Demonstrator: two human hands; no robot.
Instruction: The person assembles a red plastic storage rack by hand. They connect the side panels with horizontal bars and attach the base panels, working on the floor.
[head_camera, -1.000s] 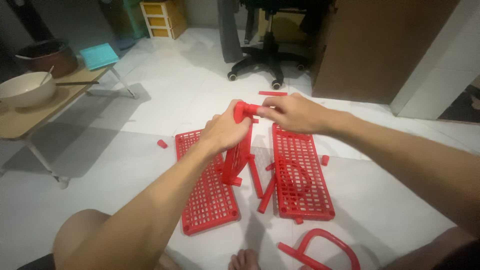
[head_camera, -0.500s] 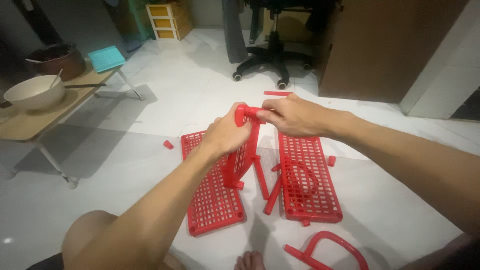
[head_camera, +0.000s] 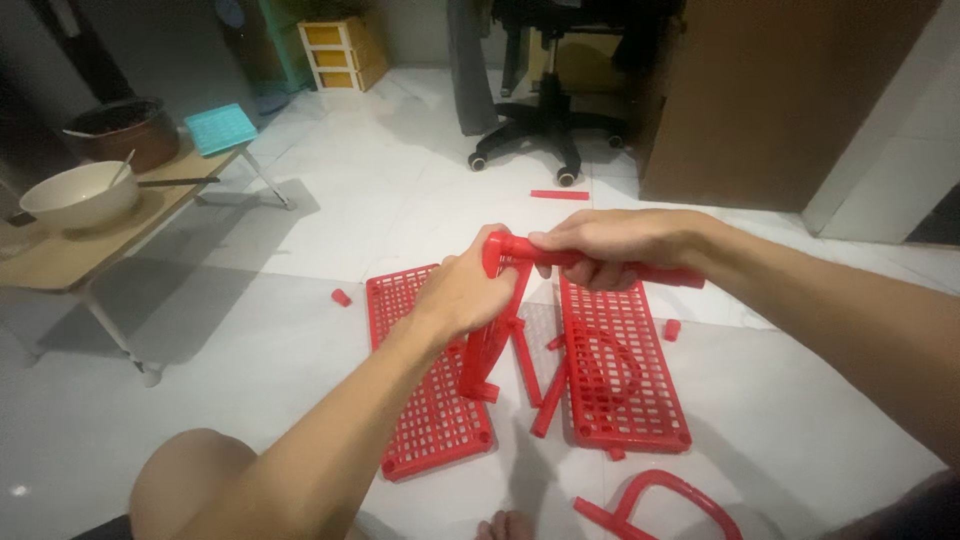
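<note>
Head view: left hand (head_camera: 462, 292) closed round the top corner of an upright red grid panel (head_camera: 487, 345), standing on edge on the white tiled floor (head_camera: 300, 250) between 2 flat panels. Right hand (head_camera: 610, 245) wrapped round a red tube (head_camera: 600, 266), held level, its near end pressed against the socket at the panel's upper corner. Hands close together, almost touching at that corner, each clamped on its own part.

Flat left panel (head_camera: 425, 380) under the left forearm; flat right panel (head_camera: 620, 365) just beside the upright one. Loose red tubes (head_camera: 545, 395) lying between the 2 flat panels, 1 more short tube (head_camera: 559, 195) farther off near the office chair (head_camera: 540, 110). Curved red handle piece (head_camera: 665, 500) at the bottom edge. Small red caps (head_camera: 341, 297) scattered on the tiles. Low wooden table (head_camera: 70, 250) at left, carrying a cream bowl (head_camera: 80, 195) and a dark pot (head_camera: 125, 130).

Step in hand, by the look of it: seating the tube into the corner socket. Probably calls for keeping the tube square to the socket, bracing the panel firmly, then pushing straight in
</note>
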